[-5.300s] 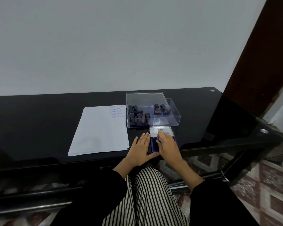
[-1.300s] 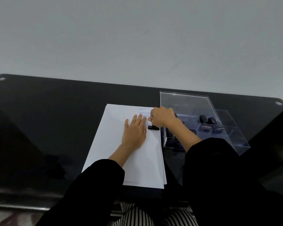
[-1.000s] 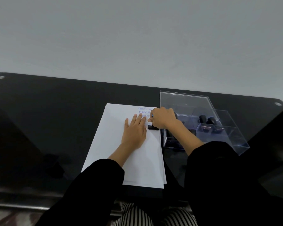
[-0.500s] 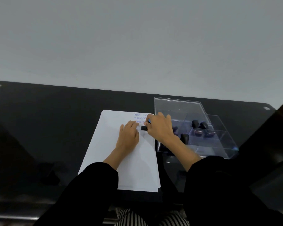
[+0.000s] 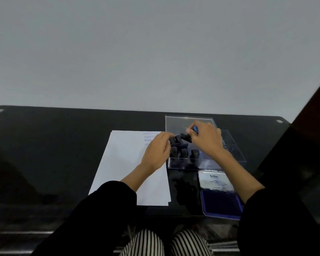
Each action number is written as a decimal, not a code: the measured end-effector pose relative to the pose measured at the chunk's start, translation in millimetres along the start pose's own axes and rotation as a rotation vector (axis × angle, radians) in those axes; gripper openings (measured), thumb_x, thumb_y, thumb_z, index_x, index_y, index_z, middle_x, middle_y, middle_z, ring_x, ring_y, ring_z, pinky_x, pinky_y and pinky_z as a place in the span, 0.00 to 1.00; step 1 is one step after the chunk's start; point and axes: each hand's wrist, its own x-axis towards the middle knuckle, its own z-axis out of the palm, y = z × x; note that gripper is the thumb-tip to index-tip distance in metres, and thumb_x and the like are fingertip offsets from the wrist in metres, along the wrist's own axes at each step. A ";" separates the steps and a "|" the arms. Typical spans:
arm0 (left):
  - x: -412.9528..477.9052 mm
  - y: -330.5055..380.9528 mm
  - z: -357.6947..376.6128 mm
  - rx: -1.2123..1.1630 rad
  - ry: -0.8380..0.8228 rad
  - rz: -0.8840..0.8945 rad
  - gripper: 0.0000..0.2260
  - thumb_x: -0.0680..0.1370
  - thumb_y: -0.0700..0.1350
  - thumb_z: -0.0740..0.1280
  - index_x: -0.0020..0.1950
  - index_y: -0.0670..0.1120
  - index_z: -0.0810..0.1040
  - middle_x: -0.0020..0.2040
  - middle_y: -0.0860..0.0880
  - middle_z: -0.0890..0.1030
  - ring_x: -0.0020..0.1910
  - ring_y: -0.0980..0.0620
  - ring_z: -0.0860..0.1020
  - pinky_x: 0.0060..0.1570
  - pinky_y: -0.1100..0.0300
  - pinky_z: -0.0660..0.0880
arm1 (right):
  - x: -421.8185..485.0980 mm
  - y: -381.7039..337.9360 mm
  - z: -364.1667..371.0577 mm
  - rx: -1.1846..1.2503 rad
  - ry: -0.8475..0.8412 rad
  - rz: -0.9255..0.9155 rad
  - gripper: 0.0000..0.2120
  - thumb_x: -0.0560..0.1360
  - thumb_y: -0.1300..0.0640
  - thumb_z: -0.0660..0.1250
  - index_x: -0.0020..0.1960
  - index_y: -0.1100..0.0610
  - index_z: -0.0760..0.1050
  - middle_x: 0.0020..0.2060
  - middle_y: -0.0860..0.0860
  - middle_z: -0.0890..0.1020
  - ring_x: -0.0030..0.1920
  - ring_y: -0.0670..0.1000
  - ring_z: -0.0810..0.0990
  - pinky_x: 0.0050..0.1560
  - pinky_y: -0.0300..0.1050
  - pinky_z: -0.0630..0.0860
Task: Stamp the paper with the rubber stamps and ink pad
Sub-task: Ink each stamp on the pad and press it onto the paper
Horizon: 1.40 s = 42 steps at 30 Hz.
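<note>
One stamp [image 5: 186,137], pinched in the fingers of the right hand [image 5: 207,139], has moved from paper [image 5: 126,163] to clear box [image 5: 235,154]; left hand [image 5: 157,152] lifted, fingers loosely curled. Stamp change probably next.

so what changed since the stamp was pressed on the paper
The right hand lifted the stamp off the paper and carried it right, over the clear box, still gripping it. The left hand, flat on the sheet before, moved toward the box. Paper and box stayed put.
</note>
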 end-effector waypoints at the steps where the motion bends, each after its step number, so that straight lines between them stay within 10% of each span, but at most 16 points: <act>1: -2.9 9.6 1.0 0.000 -0.016 0.031 0.13 0.81 0.39 0.55 0.63 0.43 0.73 0.60 0.47 0.76 0.59 0.51 0.74 0.57 0.67 0.66 | -7.0 4.5 -4.8 -0.008 -0.001 0.008 0.07 0.79 0.52 0.59 0.51 0.53 0.75 0.48 0.52 0.81 0.58 0.55 0.73 0.60 0.52 0.63; 11: -49.2 65.8 16.3 0.105 -0.310 0.167 0.17 0.80 0.51 0.59 0.66 0.43 0.69 0.61 0.46 0.73 0.60 0.50 0.71 0.58 0.58 0.69 | -78.0 34.2 -37.6 -0.087 -0.047 0.054 0.09 0.79 0.51 0.59 0.53 0.53 0.75 0.51 0.53 0.80 0.60 0.55 0.73 0.61 0.53 0.63; 21: -93.5 64.2 56.1 0.204 -0.627 -0.001 0.47 0.70 0.67 0.65 0.77 0.43 0.49 0.77 0.47 0.52 0.77 0.49 0.49 0.75 0.50 0.50 | -126.5 57.8 -21.5 -0.212 -0.250 0.029 0.09 0.79 0.53 0.60 0.55 0.53 0.75 0.54 0.53 0.79 0.63 0.54 0.71 0.63 0.52 0.62; 42: -107.5 64.3 71.2 0.363 -0.569 0.042 0.42 0.75 0.65 0.57 0.77 0.41 0.45 0.78 0.46 0.47 0.77 0.51 0.44 0.74 0.51 0.41 | -145.7 55.5 3.8 -0.341 -0.175 -0.086 0.11 0.79 0.55 0.58 0.59 0.58 0.71 0.56 0.54 0.79 0.58 0.55 0.74 0.59 0.52 0.66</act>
